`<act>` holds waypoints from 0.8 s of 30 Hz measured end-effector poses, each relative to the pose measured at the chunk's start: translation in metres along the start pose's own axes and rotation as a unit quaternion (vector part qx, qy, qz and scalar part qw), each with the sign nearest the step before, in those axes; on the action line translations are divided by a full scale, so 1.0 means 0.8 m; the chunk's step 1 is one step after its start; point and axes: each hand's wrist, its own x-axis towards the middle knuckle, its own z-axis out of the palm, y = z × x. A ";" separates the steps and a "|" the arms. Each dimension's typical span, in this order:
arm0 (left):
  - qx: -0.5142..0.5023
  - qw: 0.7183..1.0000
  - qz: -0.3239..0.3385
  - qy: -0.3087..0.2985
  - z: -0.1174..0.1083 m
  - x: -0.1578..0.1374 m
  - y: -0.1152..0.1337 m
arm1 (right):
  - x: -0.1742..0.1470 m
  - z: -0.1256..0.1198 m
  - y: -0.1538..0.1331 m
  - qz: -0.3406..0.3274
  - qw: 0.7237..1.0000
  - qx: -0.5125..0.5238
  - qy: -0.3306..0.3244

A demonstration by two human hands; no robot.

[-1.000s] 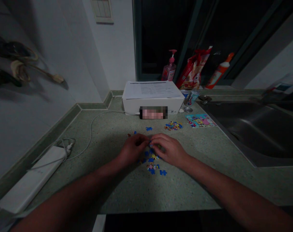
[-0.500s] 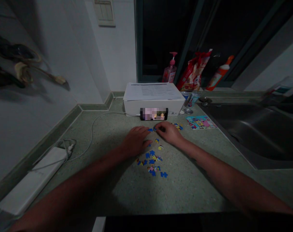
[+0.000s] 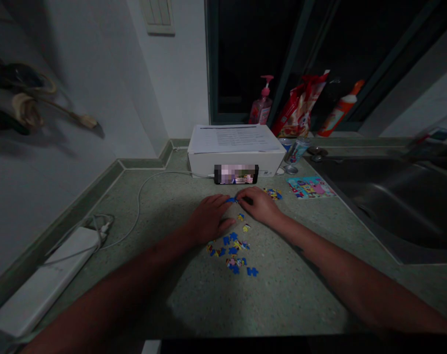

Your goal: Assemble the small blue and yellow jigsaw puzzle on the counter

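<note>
Blue jigsaw puzzle pieces (image 3: 230, 200) lie on the counter between my two hands. My left hand (image 3: 208, 219) rests low over the counter with its fingers stretched out, the fingertips touching the left end of those pieces. My right hand (image 3: 258, 204) is closed in a pinch at their right end, on a small puzzle piece partly hidden by the fingers. Loose puzzle pieces (image 3: 233, 250), blue, yellow and pink, are scattered nearer to me. Another small heap of pieces (image 3: 273, 193) sits just beyond my right hand.
A phone (image 3: 236, 174) on a cable leans against a white box (image 3: 238, 160). To the right are a colourful picture card (image 3: 311, 187), cans (image 3: 297, 150) and a steel sink (image 3: 400, 206). A white power strip (image 3: 49, 282) lies at the left wall.
The view has shifted slightly. The right hand's piece now sits against the blue pieces, where a small gap showed before. Both hands have otherwise barely moved.
</note>
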 end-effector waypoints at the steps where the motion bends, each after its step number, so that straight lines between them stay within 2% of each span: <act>1: 0.001 1.000 0.000 -0.003 -0.001 0.000 0.001 | 0.000 0.000 0.000 -0.001 1.000 -0.001 0.001; 5: 0.004 1.000 -0.005 -0.017 -0.001 -0.001 0.001 | -0.001 0.001 0.001 -0.003 1.000 -0.003 0.001; 12: 0.004 1.000 -0.013 -0.007 0.002 -0.002 -0.001 | -0.006 -0.006 0.001 -0.012 1.000 -0.027 -0.003; 24: -0.032 0.998 -0.046 -0.010 -0.018 -0.005 0.013 | -0.010 -0.017 -0.004 -0.040 0.997 -0.055 -0.026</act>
